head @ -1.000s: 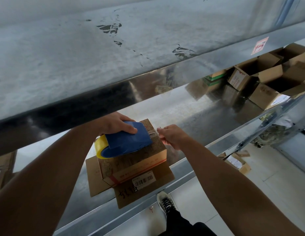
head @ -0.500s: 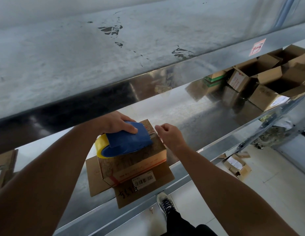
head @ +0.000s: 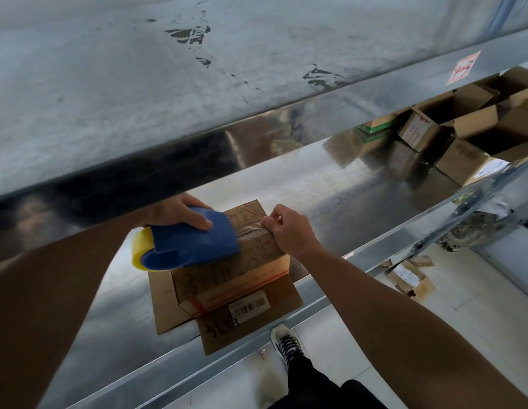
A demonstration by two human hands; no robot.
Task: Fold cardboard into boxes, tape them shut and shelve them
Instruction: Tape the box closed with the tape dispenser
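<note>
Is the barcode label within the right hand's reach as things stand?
Probably yes: the right hand pinches tape on the box close to the barcode label, and nothing covers it.

We have one view, from our head: it looks forward and steeply down, close over the metal shelf (head: 330, 184), with the floor (head: 478, 314) below at right.

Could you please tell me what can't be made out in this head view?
Head view:
- Left hand fingers: behind the blue tape dispenser.
- Tape end: inside the right hand's pinch.
- Barcode label text: too small.
- Box top seam: under the dispenser.
- Red shelf sign: blurred.
</note>
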